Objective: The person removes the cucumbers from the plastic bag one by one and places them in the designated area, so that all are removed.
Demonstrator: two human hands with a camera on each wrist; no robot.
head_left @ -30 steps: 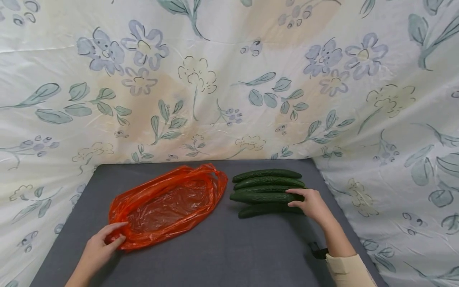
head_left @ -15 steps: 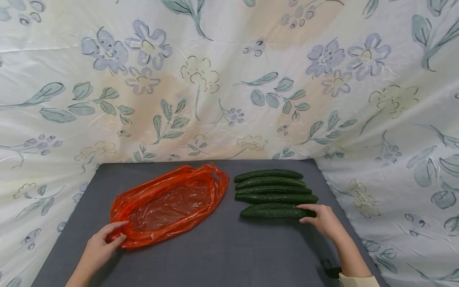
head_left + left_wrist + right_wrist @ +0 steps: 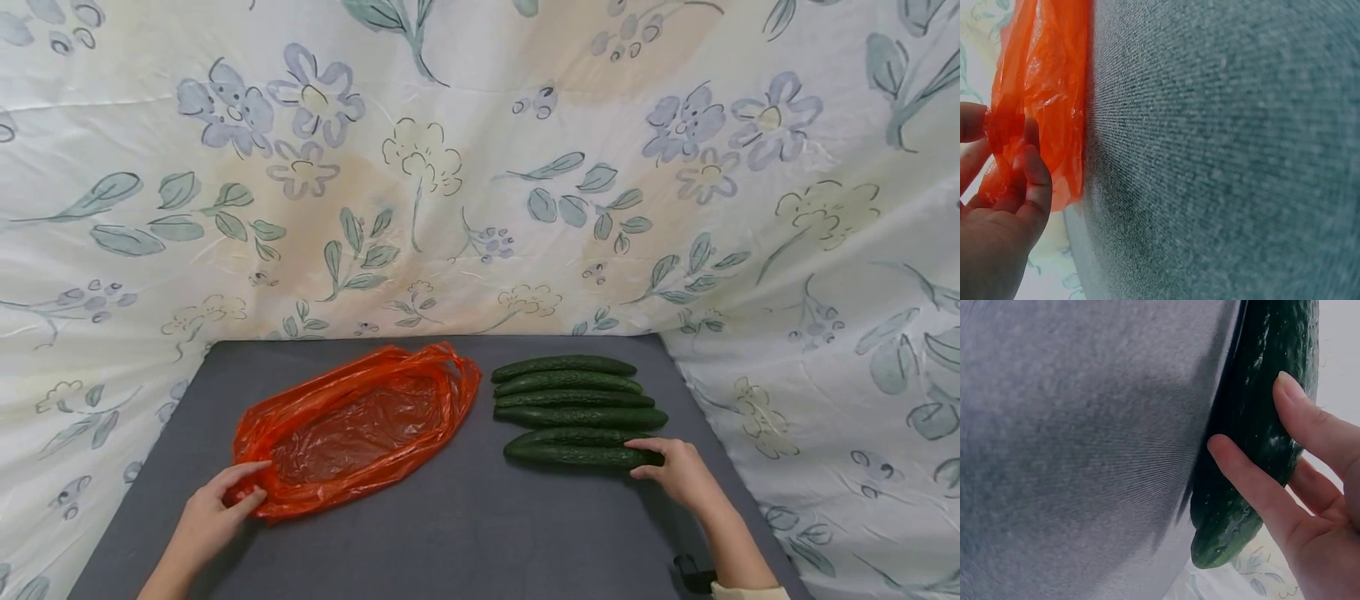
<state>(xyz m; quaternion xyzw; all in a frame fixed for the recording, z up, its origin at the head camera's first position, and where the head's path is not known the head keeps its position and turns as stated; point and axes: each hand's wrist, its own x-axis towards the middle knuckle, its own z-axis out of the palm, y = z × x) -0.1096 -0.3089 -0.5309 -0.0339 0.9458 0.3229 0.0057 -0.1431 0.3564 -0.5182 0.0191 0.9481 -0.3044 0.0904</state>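
A thin orange-red plastic bag (image 3: 352,429) lies spread with its mouth open on the left of the table. My left hand (image 3: 213,512) pinches its near left edge; in the left wrist view, folded plastic (image 3: 1007,128) shows between the fingers and thumb. On the right, several dark green cucumbers (image 3: 570,417) lie side by side. My right hand (image 3: 678,471) grips the right end of the nearest cucumber (image 3: 570,455), thumb on the near side. In the right wrist view, fingers and thumb span this cucumber (image 3: 1225,544), and another lies tight against it.
Beneath everything is a dark grey cloth-covered table (image 3: 450,533). A floral curtain (image 3: 480,167) hangs behind it and along both sides. A black strap (image 3: 693,575) sits at my right wrist, by a cream sleeve (image 3: 750,592).
My right hand has moved nearer and to the right, from a cucumber farther back to the front ones. The front pair has shifted slightly nearer. The left hand has stayed on the bag.
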